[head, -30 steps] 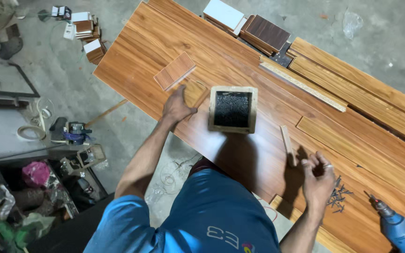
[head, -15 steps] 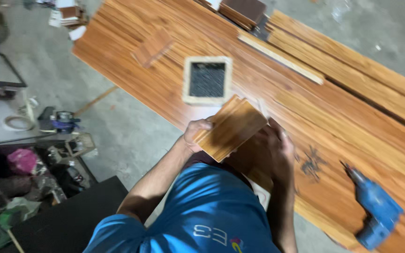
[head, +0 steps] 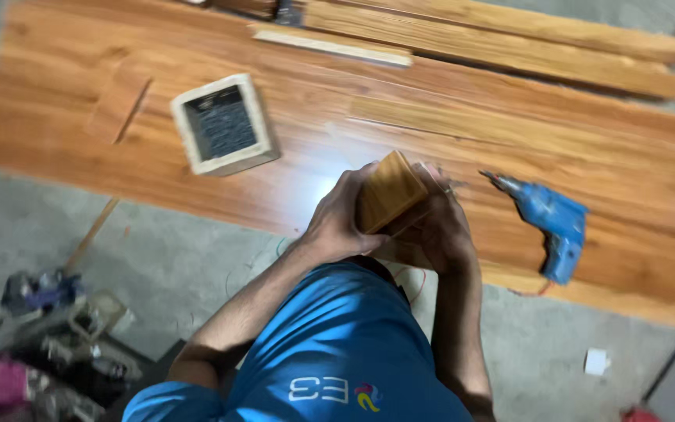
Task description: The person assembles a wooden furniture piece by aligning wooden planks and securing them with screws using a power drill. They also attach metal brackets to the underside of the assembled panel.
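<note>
Left hand (head: 343,216) wrapped around the near left side of a small wooden board (head: 388,190), fingers curled over its edge and closed on it. Right hand (head: 437,227) clamped on the opposite side, knuckles up, thumb tucked behind (fingertips blurred, so exact contact points hard to read). Board held tilted, one corner raised, just above the near edge of the long wooden panel (head: 291,156) serving as a work surface, directly ahead of the blue shirt (head: 337,344).

Probable risks: a slip of the board out of the two-handed hold, since only the edges are pinched and the piece sits half over open floor; a knock against the panel's edge on the way down, enough to chip a corner. Also a snag on the blue power drill (head: 550,222) lying just right of the right hand, bit pointing toward the knuckles, cord trailing off the edge.

Both forearms drawn in close to the body, elbows bent sharply, wrists nearly meeting under the board.

Farther out: a pale square wooden frame with a dark centre (head: 224,125) to the upper left, well apart; a thin pale strip (head: 330,45) and longer planks (head: 494,31) along the far side; clutter on the concrete floor (head: 166,266) at lower left.
</note>
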